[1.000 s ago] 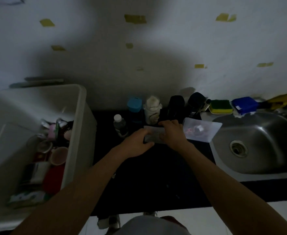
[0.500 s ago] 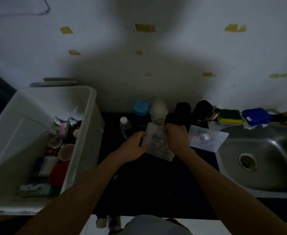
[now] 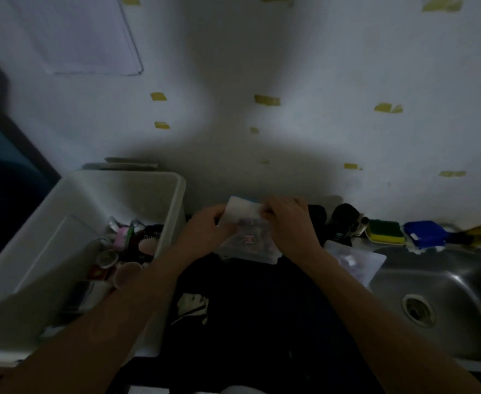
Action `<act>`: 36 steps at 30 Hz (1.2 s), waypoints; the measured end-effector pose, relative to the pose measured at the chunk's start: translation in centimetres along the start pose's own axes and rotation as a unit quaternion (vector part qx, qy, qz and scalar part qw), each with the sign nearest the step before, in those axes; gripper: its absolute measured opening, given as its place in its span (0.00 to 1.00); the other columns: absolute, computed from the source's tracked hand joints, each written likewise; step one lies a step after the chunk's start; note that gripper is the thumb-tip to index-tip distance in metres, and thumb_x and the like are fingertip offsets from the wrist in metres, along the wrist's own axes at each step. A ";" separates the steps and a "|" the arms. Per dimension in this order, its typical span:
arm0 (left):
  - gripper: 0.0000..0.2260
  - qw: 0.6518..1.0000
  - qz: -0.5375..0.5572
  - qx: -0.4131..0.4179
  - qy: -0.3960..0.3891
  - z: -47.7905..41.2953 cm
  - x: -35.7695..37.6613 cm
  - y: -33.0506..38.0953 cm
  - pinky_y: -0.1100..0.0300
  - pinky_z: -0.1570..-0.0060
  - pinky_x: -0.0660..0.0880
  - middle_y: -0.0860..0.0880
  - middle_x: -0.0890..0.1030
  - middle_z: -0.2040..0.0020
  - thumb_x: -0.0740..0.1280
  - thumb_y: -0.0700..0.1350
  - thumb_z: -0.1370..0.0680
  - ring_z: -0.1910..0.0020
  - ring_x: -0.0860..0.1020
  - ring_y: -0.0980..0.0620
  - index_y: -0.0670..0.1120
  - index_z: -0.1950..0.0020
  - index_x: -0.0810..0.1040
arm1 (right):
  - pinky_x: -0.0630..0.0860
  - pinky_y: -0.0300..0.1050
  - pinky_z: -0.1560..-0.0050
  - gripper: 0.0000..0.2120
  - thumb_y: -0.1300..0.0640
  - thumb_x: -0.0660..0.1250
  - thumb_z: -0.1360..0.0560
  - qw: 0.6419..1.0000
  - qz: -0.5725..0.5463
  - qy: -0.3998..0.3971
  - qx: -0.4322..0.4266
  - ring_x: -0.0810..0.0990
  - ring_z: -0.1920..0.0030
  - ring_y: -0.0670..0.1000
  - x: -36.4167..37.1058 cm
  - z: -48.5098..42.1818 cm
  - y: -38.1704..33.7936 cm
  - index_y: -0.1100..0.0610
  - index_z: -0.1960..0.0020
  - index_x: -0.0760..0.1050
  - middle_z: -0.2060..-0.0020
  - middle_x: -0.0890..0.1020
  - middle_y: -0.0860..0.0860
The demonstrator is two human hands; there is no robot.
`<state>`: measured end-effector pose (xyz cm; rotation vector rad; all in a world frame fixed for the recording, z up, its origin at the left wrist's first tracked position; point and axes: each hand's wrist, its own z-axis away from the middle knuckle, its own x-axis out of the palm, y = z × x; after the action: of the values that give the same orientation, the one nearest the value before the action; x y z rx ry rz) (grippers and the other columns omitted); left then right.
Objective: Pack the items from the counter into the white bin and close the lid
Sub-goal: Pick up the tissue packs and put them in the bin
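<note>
- The left hand and the right hand are both gripping a translucent pouch, one at each side, with fingers curling round its upper corners.
- The pouch is hanging clear of the black counter, just right of the white bin. A second ago it was lying low on the counter in front of the row of containers, so it is being lifted away.
- Small things are showing dimly through the pouch, but they are too blurred to name.
- The raised pouch is now hiding the blue-capped and pale containers that were showing behind it. Only the dark bottles are remaining in view by the wall.
- A second pouch is lying on the counter just beside the sink, partly behind the right forearm.
- The bin is standing open with no lid on it, and cups and packets are lying inside.
- The pickup is looking finished, and a carry leftward over the bin's rim is looking like the next step.
- With the other pouch and the bottles waiting, the packing is looking only partway through, and closing the lid is some way off.
</note>
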<state>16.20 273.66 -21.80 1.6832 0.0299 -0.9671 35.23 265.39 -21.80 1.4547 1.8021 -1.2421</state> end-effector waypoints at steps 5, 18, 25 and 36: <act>0.09 0.996 0.071 0.014 0.050 0.7 -5.1 0.7 0.66 0.64 0.78 0.56 0.83 0.60 0.72 0.42 0.26 0.63 0.80 0.66 0.57 0.52 0.80 | 0.64 0.47 0.51 0.09 0.55 0.57 0.28 0.996 -0.018 0.055 -0.069 0.78 0.62 0.56 -0.8 -3.0 -5.0 0.55 0.60 0.75 0.65 0.79 0.50; 0.05 0.975 0.165 -0.024 0.149 3.6 -18.3 -8.6 0.45 0.42 0.77 0.47 0.81 0.44 0.65 0.34 0.24 0.44 0.80 0.49 0.36 0.51 0.79 | 0.71 0.46 0.42 0.07 0.50 0.68 0.25 0.980 -0.182 -0.070 -0.028 0.72 0.45 0.47 5.5 -7.9 -17.5 0.47 0.47 0.79 0.45 0.78 0.45; 0.09 0.951 0.235 -0.095 0.178 4.7 -21.7 -14.4 0.58 0.60 0.79 0.46 0.83 0.50 0.61 0.37 0.22 0.55 0.82 0.50 0.38 0.44 0.77 | 0.78 0.41 0.45 0.14 0.47 0.71 0.26 0.895 -0.345 -0.242 0.146 0.74 0.39 0.47 9.7 -9.6 -23.9 0.45 0.42 0.75 0.34 0.66 0.49; 0.19 0.991 0.099 -0.068 0.053 3.5 -22.7 -22.8 0.44 0.41 0.76 0.52 0.73 0.32 0.66 0.30 0.26 0.36 0.74 0.46 0.57 0.57 0.74 | 0.75 0.36 0.75 0.18 0.64 0.65 0.24 0.702 -0.470 -0.243 0.476 0.78 0.55 0.53 17.1 -9.8 -27.2 0.56 0.34 0.69 0.40 0.72 0.57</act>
<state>-11.83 289.19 -26.41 1.5778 -0.0016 -0.7118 6.03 281.88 -22.40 0.2531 1.5038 -3.0428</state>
